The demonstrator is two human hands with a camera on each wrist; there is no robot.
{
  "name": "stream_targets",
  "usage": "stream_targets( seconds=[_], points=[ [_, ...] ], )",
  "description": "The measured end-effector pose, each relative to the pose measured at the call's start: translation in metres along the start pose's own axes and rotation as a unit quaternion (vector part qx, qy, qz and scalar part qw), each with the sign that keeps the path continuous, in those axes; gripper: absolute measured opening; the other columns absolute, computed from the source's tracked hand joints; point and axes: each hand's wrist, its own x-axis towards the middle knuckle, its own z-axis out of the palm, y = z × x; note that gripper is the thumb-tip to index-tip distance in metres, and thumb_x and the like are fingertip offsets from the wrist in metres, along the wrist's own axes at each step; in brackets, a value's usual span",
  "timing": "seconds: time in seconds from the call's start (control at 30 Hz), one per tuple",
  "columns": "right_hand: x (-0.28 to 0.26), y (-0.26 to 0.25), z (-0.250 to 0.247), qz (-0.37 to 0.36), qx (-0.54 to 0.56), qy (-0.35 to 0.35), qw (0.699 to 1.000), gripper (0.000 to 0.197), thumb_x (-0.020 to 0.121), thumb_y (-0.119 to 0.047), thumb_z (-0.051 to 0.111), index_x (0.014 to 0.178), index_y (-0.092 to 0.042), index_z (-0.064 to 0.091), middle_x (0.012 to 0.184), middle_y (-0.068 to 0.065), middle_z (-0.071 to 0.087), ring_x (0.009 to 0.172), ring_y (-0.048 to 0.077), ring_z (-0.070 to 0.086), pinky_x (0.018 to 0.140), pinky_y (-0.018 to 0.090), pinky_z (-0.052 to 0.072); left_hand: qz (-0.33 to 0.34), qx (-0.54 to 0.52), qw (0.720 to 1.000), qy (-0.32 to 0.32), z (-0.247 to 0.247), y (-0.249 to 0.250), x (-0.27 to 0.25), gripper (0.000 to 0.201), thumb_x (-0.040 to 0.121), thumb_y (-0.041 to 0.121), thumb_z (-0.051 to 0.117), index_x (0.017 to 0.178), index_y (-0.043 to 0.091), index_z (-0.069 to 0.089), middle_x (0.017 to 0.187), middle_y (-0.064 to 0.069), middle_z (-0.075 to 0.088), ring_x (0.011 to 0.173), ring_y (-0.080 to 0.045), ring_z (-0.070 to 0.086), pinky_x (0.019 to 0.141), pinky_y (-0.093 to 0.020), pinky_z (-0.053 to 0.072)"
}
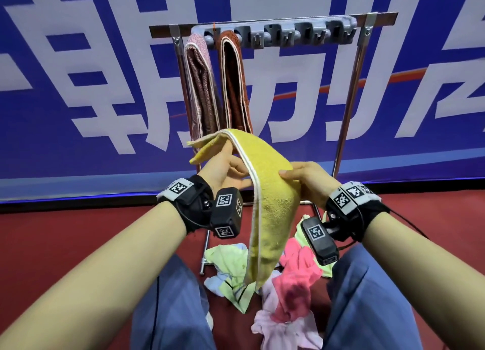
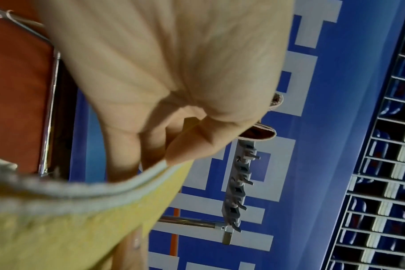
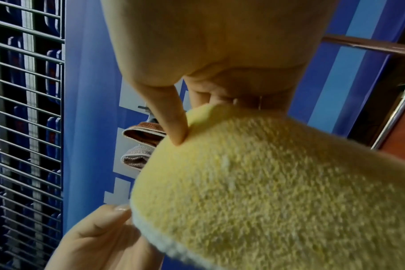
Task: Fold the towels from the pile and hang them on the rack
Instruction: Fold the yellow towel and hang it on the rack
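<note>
**Yellow towel folded lengthwise, third hang pending**

Yellow towel [image 1: 270, 192] is held in mid-air, above the lap and near side of the rack [image 1: 349, 108]. Left hand [image 1: 223, 168] pinches its far upper end, fingers curled on the cloth. Right hand [image 1: 305, 181] clamps the fold further down, thumb on top; the tail hangs free toward the pile [image 1: 286, 278] on the red floor. Pink towel [image 1: 199, 87] and brown towel [image 1: 235, 87] already hang at the rack's left end. Step in hand, by my read: fold done, carry to rack. Next move needs the strip lifted to the free hook [image 1: 258, 38] right of the brown one, edges kept aligned.
</note>
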Motion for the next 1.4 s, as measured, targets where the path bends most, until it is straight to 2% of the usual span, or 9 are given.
stream_targets(
  seconds=[0.17, 0.3, 0.37, 0.47, 0.6, 0.8, 0.9, 1.2, 1.4],
  points=[
    [0.004, -0.017, 0.011, -0.053, 0.075, 0.014, 0.996, 0.015, 0.096, -0.009, 0.055, 0.105, -0.002, 0.066, 0.087, 0.012, 0.069, 0.076, 0.025, 0.066, 0.067, 0.033, 0.055, -0.036, 0.220, 0.975, 0.006, 0.000, -0.005, -0.008, 0.056, 0.078, -0.018, 0.036, 0.126, 0.000, 0.058, 0.115, -0.027, 0.066, 0.097, -0.037, 0.066, 0.073, -0.049, 0.062],
    [0.006, -0.030, 0.016, -0.019, 0.089, 0.000, 0.996, 0.016, 0.094, -0.010, 0.055, 0.103, -0.006, 0.067, 0.082, 0.011, 0.071, 0.073, 0.026, 0.068, 0.069, 0.036, 0.053, 0.095, 0.581, 0.808, 0.026, -0.001, -0.023, -0.013, 0.044, 0.078, 0.019, 0.067, 0.122, 0.015, 0.063, 0.117, -0.013, 0.071, 0.111, -0.034, 0.065, 0.089, -0.043, 0.055],
    [0.007, -0.035, 0.016, 0.004, 0.076, 0.002, 0.997, 0.019, 0.092, -0.011, 0.056, 0.106, -0.005, 0.067, 0.084, 0.013, 0.071, 0.074, 0.029, 0.068, 0.072, 0.037, 0.053, 0.170, 0.640, 0.741, 0.115, 0.000, -0.027, -0.013, 0.035, 0.079, 0.032, 0.064, 0.112, 0.023, 0.057, 0.110, -0.007, 0.068, 0.102, -0.036, 0.063, 0.081, -0.041, 0.050],
    [0.009, -0.037, 0.010, 0.036, 0.066, 0.008, 0.997, 0.029, 0.087, -0.014, 0.061, 0.114, -0.002, 0.064, 0.091, 0.016, 0.069, 0.080, 0.033, 0.067, 0.081, 0.043, 0.053, 0.295, 0.591, 0.731, 0.173, 0.005, -0.020, -0.014, 0.028, 0.079, 0.025, 0.066, 0.091, 0.026, 0.041, 0.096, 0.003, 0.054, 0.082, -0.029, 0.054, 0.070, -0.040, 0.043],
    [0.011, -0.037, -0.001, 0.018, -0.003, 0.022, 1.000, 0.026, 0.084, -0.013, 0.068, 0.106, 0.003, 0.066, 0.091, 0.017, 0.068, 0.086, 0.032, 0.064, 0.082, 0.044, 0.052, 0.413, 0.593, 0.692, 0.014, 0.009, -0.009, -0.006, 0.024, 0.071, 0.009, 0.057, 0.085, 0.027, 0.053, 0.088, 0.010, 0.051, 0.078, -0.017, 0.055, 0.068, -0.042, 0.051],
    [0.004, -0.028, 0.000, -0.171, -0.231, 0.160, 0.944, 0.017, 0.077, -0.019, 0.076, 0.093, -0.023, 0.071, 0.082, -0.005, 0.066, 0.075, 0.010, 0.060, 0.066, 0.022, 0.044, 0.392, 0.638, 0.663, 0.002, 0.027, 0.003, 0.002, 0.014, 0.067, 0.016, 0.059, 0.077, 0.025, 0.060, 0.083, 0.005, 0.054, 0.077, -0.021, 0.055, 0.069, -0.042, 0.051],
    [-0.011, -0.029, 0.013, -0.235, -0.222, 0.104, 0.940, 0.025, 0.069, -0.034, 0.072, 0.092, -0.024, 0.068, 0.079, -0.001, 0.064, 0.069, 0.016, 0.058, 0.062, 0.032, 0.050, 0.367, 0.640, 0.675, 0.011, 0.034, 0.009, 0.003, 0.010, 0.068, 0.023, 0.063, 0.078, 0.024, 0.061, 0.084, 0.004, 0.056, 0.078, -0.023, 0.056, 0.071, -0.042, 0.051],
    [-0.009, -0.020, 0.043, -0.215, -0.398, 0.086, 0.888, 0.062, 0.066, -0.041, 0.068, 0.123, -0.026, 0.050, 0.105, -0.001, 0.063, 0.086, 0.022, 0.063, 0.078, 0.038, 0.053, 0.331, 0.686, 0.648, 0.028, 0.031, 0.026, -0.005, 0.018, 0.069, 0.014, 0.065, 0.076, 0.029, 0.059, 0.086, 0.006, 0.058, 0.080, -0.020, 0.055, 0.074, -0.039, 0.050],
    [-0.002, -0.010, 0.048, -0.182, -0.445, 0.135, 0.867, 0.036, 0.080, -0.026, 0.060, 0.115, -0.019, 0.056, 0.099, 0.006, 0.067, 0.095, 0.031, 0.060, 0.079, 0.040, 0.051, 0.340, 0.719, 0.606, 0.030, 0.029, 0.031, -0.011, 0.016, 0.072, 0.018, 0.062, 0.078, 0.032, 0.057, 0.089, 0.008, 0.057, 0.084, -0.019, 0.057, 0.072, -0.037, 0.049]
  ],
)
